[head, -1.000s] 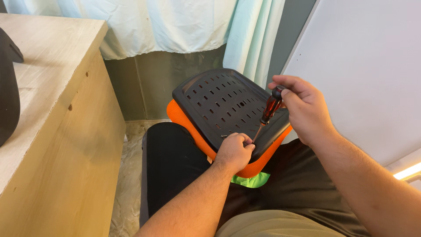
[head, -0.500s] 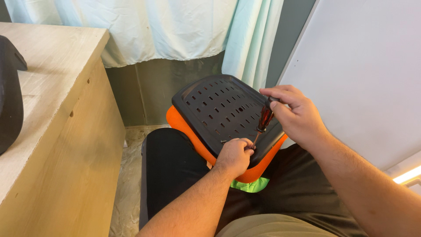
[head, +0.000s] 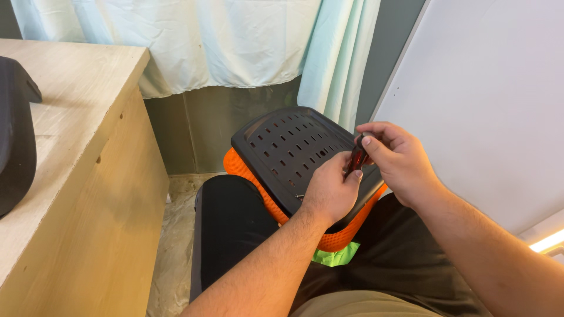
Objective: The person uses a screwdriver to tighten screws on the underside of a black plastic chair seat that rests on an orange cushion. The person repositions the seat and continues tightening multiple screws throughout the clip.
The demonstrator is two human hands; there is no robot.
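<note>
A black perforated plastic panel (head: 288, 147) with orange mesh padding (head: 244, 170) under it rests tilted on my lap. My right hand (head: 399, 158) grips the red and black handle of a screwdriver (head: 356, 159), its top under my fingertips. My left hand (head: 329, 191) lies on the panel's near right part, fingers closed around the screwdriver's lower shaft, which is hidden. A small screw (head: 298, 196) pokes up from the panel just left of that hand.
A light wooden desk (head: 76, 176) stands at the left with a black object (head: 14, 141) on it. Pale curtains (head: 235, 41) hang behind. A white board (head: 487, 100) leans at the right. A black seat cushion (head: 226, 229) lies below the panel.
My left hand has slid up to the screwdriver's shaft and my right hand has come in closer over the handle. The screwdriver stands more upright, near the panel's right edge.
</note>
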